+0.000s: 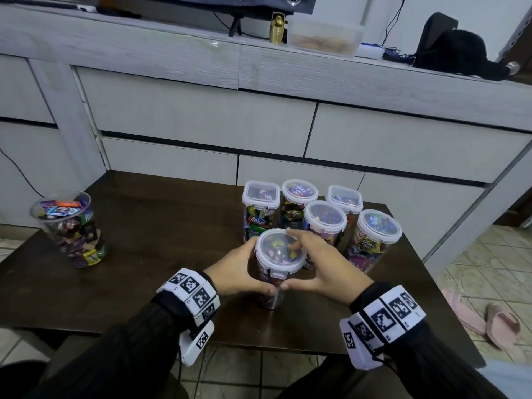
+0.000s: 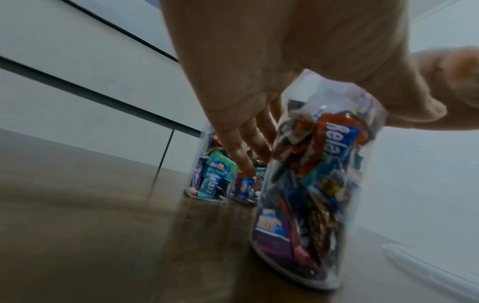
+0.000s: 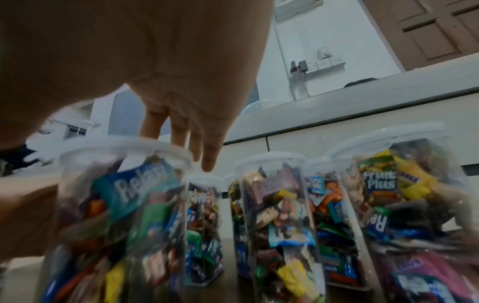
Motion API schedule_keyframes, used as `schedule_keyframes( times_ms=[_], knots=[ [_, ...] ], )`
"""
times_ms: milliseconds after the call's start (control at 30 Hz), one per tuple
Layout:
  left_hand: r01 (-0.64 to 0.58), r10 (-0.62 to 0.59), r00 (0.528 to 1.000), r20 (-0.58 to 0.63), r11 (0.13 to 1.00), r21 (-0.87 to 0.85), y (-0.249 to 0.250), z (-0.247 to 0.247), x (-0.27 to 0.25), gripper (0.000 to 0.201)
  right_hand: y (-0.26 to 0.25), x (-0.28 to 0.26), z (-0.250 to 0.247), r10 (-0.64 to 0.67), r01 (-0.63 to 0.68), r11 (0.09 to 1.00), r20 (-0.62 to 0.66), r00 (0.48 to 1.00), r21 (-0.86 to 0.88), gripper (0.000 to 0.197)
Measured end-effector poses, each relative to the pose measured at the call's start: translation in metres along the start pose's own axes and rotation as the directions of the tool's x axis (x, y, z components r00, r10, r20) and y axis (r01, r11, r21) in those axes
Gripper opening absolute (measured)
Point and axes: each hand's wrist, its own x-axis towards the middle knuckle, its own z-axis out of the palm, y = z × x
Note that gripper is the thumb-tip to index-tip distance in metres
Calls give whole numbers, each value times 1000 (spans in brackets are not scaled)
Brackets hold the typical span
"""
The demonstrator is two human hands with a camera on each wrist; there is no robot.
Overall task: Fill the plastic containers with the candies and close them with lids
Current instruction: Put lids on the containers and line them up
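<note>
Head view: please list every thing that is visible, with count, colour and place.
Lidded containers: five, clear, candy-filled, grouped at table's far middle.
Held container: one, clear, white-rimmed lid on, near the table's front, between both hands.
Open tub: one, clear, candy-filled, no lid, table's left edge.
Table: one, dark brown.
Cabinet: one, pale grey, behind table.
Slippers: two, pink, floor at right.
Left hand: grips held container's side.
Right hand: fingers on its lid, thumb at front.
</note>
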Motion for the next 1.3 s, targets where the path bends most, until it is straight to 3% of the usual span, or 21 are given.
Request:
schedule_keyframes(
  times_ms=[67, 233, 367, 500, 633, 767, 833, 900, 1067, 1200, 1267, 1300],
  knots=[
    [-22, 21, 998, -59, 1000, -19, -1, 9, 0, 104, -3, 2, 9, 7, -10, 999, -69, 998, -44, 55],
    [-97, 93, 986, -140, 995, -24, -5, 22, 2, 105, -8, 6, 17, -1, -15, 997, -209, 978, -73, 53],
    [-104, 98, 985, -142, 994, -35, -9, 22, 4, 101, -2, 7, 3, -11, 14, 1000, -113, 993, 24, 50],
    [-83, 84, 993, -86, 996, 14, -16, 15, 3, 113, 13, -1, -11, 30, -28, 995, -27, 999, 100, 72],
    [-67, 70, 996, -62, 997, 48, -18, 14, 4, 107, 15, -9, 1, 47, -44, 997, -51, 998, 64, 75],
    [-72, 72, 995, -68, 997, -8, -21, 16, 4, 100, 9, -6, -4, 17, -18, 996, -14, 1000, -90, 84],
    [-87, 86, 994, -68, 996, -16, -20, 17, 5, 101, -1, -3, 0, -64, 65, 976, 14, 998, -208, 90],
    [-102, 101, 993, -58, 995, -18, -19, 18, 5, 105, -11, 2, 10, -127, 137, 932, 53, 991, -335, 84],
    [-12, 15, 1000, -23, 991, 130, -18, 3, 4, 127, -15, 15, 20, -39, 15, 883, -42, 998, -469, 77],
    [62, 16, 970, -244, 949, 310, -21, -22, -15, 100, -10, 35, 22, 71, -128, 850, -129, 989, -511, 76],
    [69, 107, 893, -436, 927, 368, -21, -41, -27, 80, -5, 45, 21, 110, -169, 837, -143, 984, -520, 76],
    [74, 157, 826, -541, 922, 380, -20, -52, -33, 73, -3, 49, 21, 121, -181, 831, -148, 982, -525, 76]
  ],
)
